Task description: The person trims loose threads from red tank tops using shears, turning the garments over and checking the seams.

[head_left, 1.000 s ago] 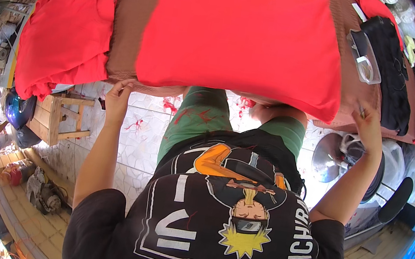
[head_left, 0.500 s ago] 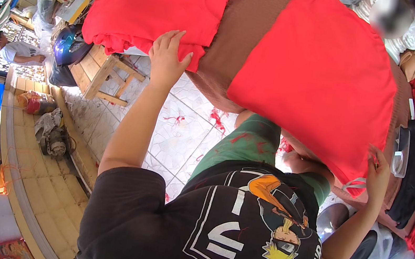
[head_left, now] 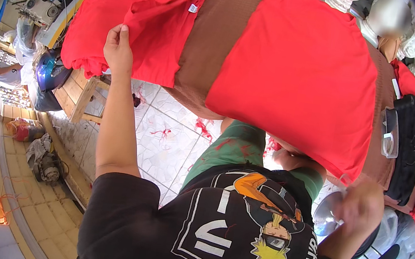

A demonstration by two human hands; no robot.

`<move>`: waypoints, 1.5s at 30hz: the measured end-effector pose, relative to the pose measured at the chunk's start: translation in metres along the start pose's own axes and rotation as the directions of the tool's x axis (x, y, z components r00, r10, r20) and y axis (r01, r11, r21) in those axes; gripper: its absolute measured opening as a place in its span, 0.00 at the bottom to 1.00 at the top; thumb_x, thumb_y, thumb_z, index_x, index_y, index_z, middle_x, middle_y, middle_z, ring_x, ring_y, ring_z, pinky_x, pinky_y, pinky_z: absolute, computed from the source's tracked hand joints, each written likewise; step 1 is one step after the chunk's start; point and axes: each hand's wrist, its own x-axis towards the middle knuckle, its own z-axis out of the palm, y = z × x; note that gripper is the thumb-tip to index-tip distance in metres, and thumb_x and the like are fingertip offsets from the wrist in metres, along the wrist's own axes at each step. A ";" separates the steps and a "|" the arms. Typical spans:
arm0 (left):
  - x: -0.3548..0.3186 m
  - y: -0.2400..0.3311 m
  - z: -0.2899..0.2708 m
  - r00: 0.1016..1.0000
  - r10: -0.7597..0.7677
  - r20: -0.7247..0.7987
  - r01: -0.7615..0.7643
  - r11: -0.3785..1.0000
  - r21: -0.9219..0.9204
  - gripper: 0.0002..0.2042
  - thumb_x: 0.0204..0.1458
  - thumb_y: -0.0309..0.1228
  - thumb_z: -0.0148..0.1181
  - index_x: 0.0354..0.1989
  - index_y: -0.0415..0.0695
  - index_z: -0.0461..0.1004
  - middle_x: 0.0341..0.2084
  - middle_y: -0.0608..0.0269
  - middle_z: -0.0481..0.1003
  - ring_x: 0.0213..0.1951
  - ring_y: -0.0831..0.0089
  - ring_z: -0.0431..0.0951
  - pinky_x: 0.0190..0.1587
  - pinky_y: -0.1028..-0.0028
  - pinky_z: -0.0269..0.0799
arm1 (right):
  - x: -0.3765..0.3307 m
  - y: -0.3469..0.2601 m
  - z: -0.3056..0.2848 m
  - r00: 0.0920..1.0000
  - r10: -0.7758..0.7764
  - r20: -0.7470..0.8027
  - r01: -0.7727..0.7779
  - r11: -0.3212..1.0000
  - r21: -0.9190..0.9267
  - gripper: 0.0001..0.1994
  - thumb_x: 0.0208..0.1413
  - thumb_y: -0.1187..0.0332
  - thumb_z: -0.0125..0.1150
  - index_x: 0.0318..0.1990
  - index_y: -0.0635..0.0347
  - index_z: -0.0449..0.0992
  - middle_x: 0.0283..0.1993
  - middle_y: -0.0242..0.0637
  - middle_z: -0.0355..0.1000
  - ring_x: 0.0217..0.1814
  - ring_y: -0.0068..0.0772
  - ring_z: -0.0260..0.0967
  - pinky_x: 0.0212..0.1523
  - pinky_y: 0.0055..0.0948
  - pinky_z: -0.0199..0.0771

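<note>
My left hand [head_left: 118,52] is clamped on a red garment [head_left: 149,14] at 10 o'clock; the right hand [head_left: 361,207], at 4, is too blurred to tell. I judge this as peeling up a layer; next calls for a firm pinch and a clean lift. On the brown-covered worktop [head_left: 207,34], a flat red piece [head_left: 295,73] at 1 o'clock stands in the way between my hands; at 3, black cloth [head_left: 406,147], then a clear case [head_left: 391,131].

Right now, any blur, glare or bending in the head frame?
Head view: right hand smeared, likely motion, left hand crisp; head view: white tiled floor bright, pattern readable; head view: tan strip at left bows, corners black.
</note>
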 end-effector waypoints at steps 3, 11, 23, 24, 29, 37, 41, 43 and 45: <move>-0.003 -0.017 -0.018 0.986 -0.085 0.143 0.077 0.995 0.061 0.11 0.55 0.32 0.56 0.37 0.36 0.74 0.30 0.65 0.75 0.36 0.81 0.72 0.42 0.80 0.66 | 0.033 -0.046 0.021 0.390 -0.407 0.826 0.266 0.909 0.322 0.12 0.58 0.64 0.52 0.30 0.64 0.75 0.21 0.33 0.63 0.19 0.32 0.61 0.19 0.25 0.58; -0.015 0.000 0.021 0.945 -0.140 0.296 0.015 0.921 0.389 0.11 0.50 0.36 0.59 0.37 0.43 0.78 0.30 0.56 0.78 0.34 0.68 0.79 0.41 0.72 0.72 | 0.020 -0.111 0.022 0.533 -0.307 0.788 0.577 0.813 -0.074 0.03 0.42 0.73 0.56 0.27 0.59 0.73 0.17 0.21 0.57 0.15 0.14 0.56 0.19 0.20 0.59; -0.011 -0.059 0.153 0.949 -0.044 0.312 -0.185 0.724 0.665 0.16 0.46 0.34 0.60 0.45 0.44 0.74 0.41 0.53 0.74 0.44 0.59 0.74 0.47 0.65 0.69 | 0.113 0.115 -0.028 0.918 -0.009 -0.396 -0.277 0.699 -0.659 0.05 0.49 0.74 0.60 0.34 0.64 0.74 0.25 0.37 0.73 0.30 0.25 0.73 0.30 0.23 0.69; -0.013 -0.062 0.155 0.956 -0.047 0.288 -0.169 0.716 0.678 0.16 0.46 0.34 0.60 0.44 0.44 0.75 0.40 0.53 0.74 0.43 0.59 0.75 0.46 0.65 0.70 | 0.113 0.125 -0.028 0.888 0.007 -0.460 -0.311 0.746 -0.589 0.05 0.49 0.74 0.61 0.34 0.64 0.74 0.25 0.37 0.72 0.29 0.23 0.72 0.30 0.23 0.69; -0.008 -0.065 0.156 0.956 -0.136 0.260 -0.087 0.714 0.695 0.12 0.47 0.33 0.60 0.39 0.44 0.76 0.35 0.57 0.76 0.37 0.59 0.76 0.42 0.63 0.71 | 0.115 0.132 -0.028 0.750 0.210 -0.627 -0.486 0.818 -0.308 0.04 0.51 0.73 0.60 0.33 0.63 0.74 0.23 0.37 0.71 0.24 0.20 0.68 0.28 0.21 0.67; 0.030 0.030 0.114 0.734 -0.052 0.678 0.679 0.110 -0.726 0.05 0.52 0.32 0.57 0.36 0.47 0.72 0.24 0.72 0.71 0.26 0.80 0.66 0.35 0.75 0.64 | 0.110 0.146 -0.027 0.772 -0.142 -0.619 -0.280 0.799 -0.533 0.04 0.49 0.73 0.61 0.33 0.62 0.74 0.24 0.39 0.71 0.23 0.29 0.70 0.27 0.25 0.68; 0.013 0.196 0.069 0.159 0.987 0.034 0.661 -0.081 -0.746 0.11 0.54 0.28 0.45 0.28 0.47 0.77 0.29 0.69 0.77 0.36 0.80 0.75 0.37 0.75 0.70 | 0.110 0.136 -0.027 0.777 0.052 -0.628 -0.400 0.811 -0.428 0.06 0.47 0.75 0.60 0.35 0.60 0.74 0.27 0.40 0.73 0.27 0.38 0.73 0.29 0.29 0.70; -0.007 0.262 0.055 -0.163 0.956 -0.245 0.626 -0.092 -0.775 0.12 0.53 0.25 0.43 0.29 0.42 0.78 0.34 0.64 0.78 0.37 0.73 0.77 0.35 0.72 0.74 | 0.108 0.146 -0.030 0.800 -0.087 -0.593 -0.310 0.787 -0.534 0.08 0.45 0.76 0.58 0.36 0.58 0.74 0.28 0.40 0.73 0.29 0.39 0.73 0.29 0.30 0.70; -0.033 0.288 0.059 -0.206 0.970 -0.131 0.637 0.031 -0.770 0.11 0.53 0.26 0.45 0.29 0.41 0.77 0.33 0.64 0.78 0.36 0.73 0.77 0.35 0.71 0.74 | 0.105 0.152 -0.031 0.798 -0.134 -0.588 -0.284 0.777 -0.563 0.08 0.47 0.76 0.58 0.37 0.58 0.74 0.29 0.40 0.74 0.30 0.38 0.73 0.30 0.30 0.71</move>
